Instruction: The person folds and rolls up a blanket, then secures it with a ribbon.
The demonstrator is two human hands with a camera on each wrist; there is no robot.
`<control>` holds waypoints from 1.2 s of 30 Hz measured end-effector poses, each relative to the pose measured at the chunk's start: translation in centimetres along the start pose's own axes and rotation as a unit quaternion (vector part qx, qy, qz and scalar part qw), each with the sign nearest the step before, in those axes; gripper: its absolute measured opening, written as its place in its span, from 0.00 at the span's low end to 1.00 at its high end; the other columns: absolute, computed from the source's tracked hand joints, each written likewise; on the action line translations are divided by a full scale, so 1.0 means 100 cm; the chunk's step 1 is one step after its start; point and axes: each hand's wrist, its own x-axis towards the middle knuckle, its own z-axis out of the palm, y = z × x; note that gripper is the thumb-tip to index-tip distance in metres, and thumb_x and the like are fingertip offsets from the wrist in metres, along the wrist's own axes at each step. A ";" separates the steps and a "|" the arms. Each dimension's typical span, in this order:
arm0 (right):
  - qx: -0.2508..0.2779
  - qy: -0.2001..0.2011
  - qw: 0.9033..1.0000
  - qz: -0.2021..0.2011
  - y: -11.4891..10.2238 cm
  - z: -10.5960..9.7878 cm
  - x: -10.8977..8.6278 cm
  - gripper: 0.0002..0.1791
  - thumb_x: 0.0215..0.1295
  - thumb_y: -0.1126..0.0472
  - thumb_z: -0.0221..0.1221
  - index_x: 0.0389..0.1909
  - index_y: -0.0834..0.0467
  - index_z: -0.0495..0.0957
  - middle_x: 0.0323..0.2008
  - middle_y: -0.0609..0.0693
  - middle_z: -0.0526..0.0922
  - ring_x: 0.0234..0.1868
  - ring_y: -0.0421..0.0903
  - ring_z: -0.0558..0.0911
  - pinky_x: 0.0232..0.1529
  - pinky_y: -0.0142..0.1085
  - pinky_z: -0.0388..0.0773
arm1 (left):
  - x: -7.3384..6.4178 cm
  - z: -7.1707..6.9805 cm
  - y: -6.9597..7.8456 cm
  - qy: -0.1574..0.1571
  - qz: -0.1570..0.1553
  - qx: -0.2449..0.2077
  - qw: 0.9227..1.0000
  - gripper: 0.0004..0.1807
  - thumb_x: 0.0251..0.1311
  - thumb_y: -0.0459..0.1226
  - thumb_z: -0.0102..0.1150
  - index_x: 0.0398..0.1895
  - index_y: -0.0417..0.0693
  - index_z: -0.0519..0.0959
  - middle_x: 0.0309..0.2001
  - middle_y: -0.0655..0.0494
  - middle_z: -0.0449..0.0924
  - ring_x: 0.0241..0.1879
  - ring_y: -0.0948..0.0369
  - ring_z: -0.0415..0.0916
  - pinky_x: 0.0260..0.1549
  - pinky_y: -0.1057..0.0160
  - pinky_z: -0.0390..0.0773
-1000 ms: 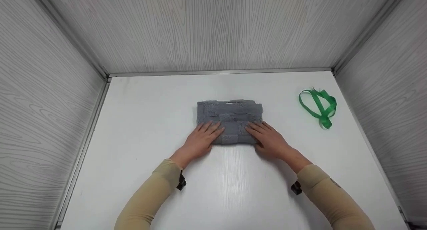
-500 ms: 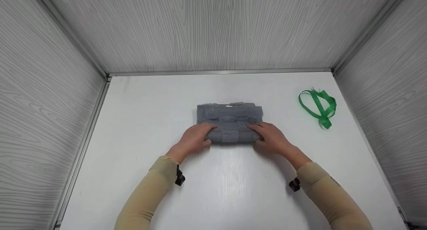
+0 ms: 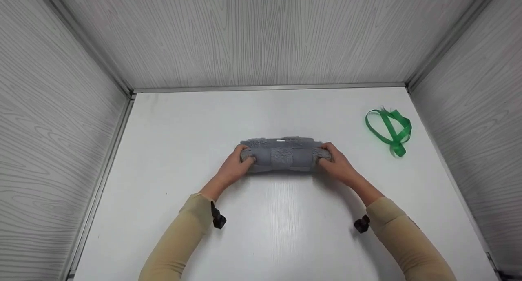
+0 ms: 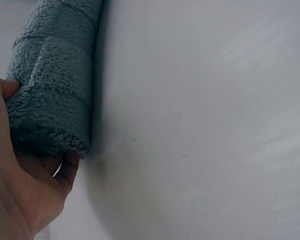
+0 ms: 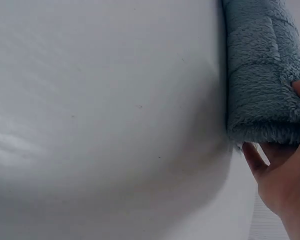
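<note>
A grey towel, patterned in plain and fluffy patches, lies rolled up across the middle of the table, with a flat strip showing along its far side. My left hand grips the roll's left end, thumb on the near side. At the right end, my right hand holds the roll in the same way. Close up in the left wrist view, the fluffy towel sits between thumb and fingers. The right wrist view shows the towel's other end in the right hand, some fingers curled beneath it.
A loosely looped green ribbon lies at the right of the white table. Wood-grain panels rise at the back and both sides. Each wrist carries a small black camera.
The towel has gone from a flat folded rectangle to a narrower roll, its near edge turned away from me. Both hands have moved from lying flat on it to gripping its ends.
</note>
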 end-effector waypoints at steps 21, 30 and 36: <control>-0.066 0.072 0.992 0.083 -0.011 0.018 0.019 0.26 0.81 0.44 0.43 0.69 0.57 0.63 0.68 0.63 0.72 0.69 0.61 0.71 0.68 0.55 0.66 | 0.008 0.014 0.011 0.074 -0.086 0.116 0.987 0.33 0.78 0.58 0.40 0.73 0.43 0.63 0.66 0.42 0.76 0.64 0.48 0.75 0.60 0.50 0.74; -0.106 0.066 0.988 0.092 -0.013 0.021 0.023 0.25 0.81 0.46 0.46 0.67 0.59 0.66 0.64 0.61 0.76 0.64 0.59 0.76 0.64 0.55 0.71 | 0.008 0.014 0.027 0.117 0.072 0.297 0.945 0.25 0.80 0.44 0.44 0.75 0.50 0.66 0.70 0.48 0.70 0.70 0.48 0.65 0.70 0.47 0.62; -0.117 0.061 0.986 0.100 -0.013 0.022 0.022 0.26 0.81 0.45 0.45 0.68 0.57 0.65 0.66 0.61 0.75 0.67 0.59 0.74 0.65 0.54 0.70 | -0.001 0.017 0.033 0.019 0.279 0.436 0.855 0.30 0.82 0.48 0.39 0.83 0.57 0.55 0.82 0.54 0.47 0.80 0.50 0.42 0.77 0.49 0.41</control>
